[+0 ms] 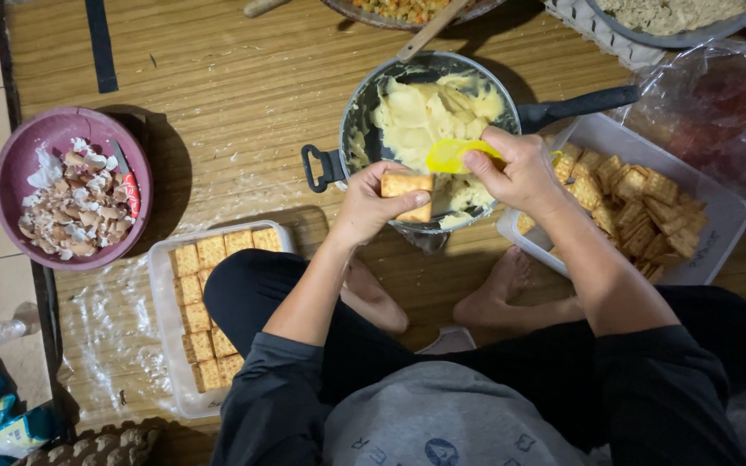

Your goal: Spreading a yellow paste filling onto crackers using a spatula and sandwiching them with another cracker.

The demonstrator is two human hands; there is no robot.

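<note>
One pan (357, 112) of pale yellow cream, on the wooden surface (218, 78) before your knees. One cracker sandwich (407, 191), over the pan's near rim: your left hand (373, 205), grip clamped on it. One yellow spatula (451, 156): your right hand (520, 171), grip closed on it, blade beside the cracker. Two white trays: left tray (159, 293), crackers in rows; right tray (718, 220), loose crackers, too heaped to count. One purple bowl (23, 147) of eggshells.

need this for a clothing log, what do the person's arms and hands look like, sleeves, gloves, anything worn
Both hands, left hand and right hand, are bare: no gloves, rings or watch visible. Dark grey sleeves are pushed up to about the elbows, leaving both forearms uncovered.
</note>
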